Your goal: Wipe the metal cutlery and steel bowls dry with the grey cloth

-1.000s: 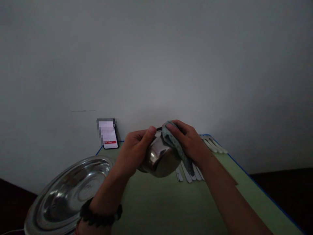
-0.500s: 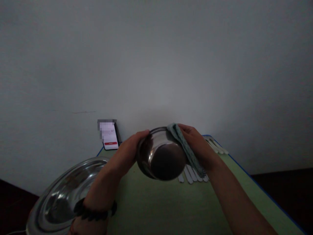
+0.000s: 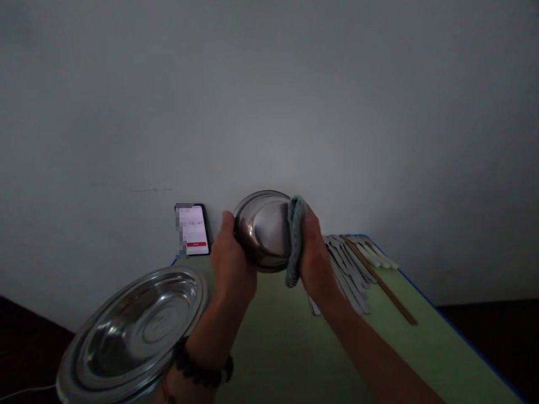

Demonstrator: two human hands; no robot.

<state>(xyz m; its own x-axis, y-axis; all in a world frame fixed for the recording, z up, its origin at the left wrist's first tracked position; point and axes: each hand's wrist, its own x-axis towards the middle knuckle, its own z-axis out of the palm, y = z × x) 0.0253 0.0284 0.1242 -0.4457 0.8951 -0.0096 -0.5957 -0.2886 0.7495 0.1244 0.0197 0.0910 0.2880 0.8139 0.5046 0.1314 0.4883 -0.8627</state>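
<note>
A shiny metal bowl (image 3: 264,227) is held up above the table, tilted so that its outside and base face me. My left hand (image 3: 233,261) grips its left rim, thumb upward. On the other side my right hand (image 3: 315,258) presses a folded grey-green cloth (image 3: 296,241) against the bowl's right side. The fingers of my right hand are mostly hidden behind the cloth and bowl. A dark bead bracelet (image 3: 200,365) circles my left wrist.
A large metal basin (image 3: 96,331) stands at the table's left. A phone (image 3: 196,230) leans on the wall behind. Metal cutlery (image 3: 349,275), brown chopsticks (image 3: 383,283) and white spoons (image 3: 373,252) lie at the right of the green table (image 3: 269,348).
Both hands have raised the bowl slightly and turned it. The cloth now stands more upright along the bowl's right side. The chopsticks and more cutlery have come into sight.
</note>
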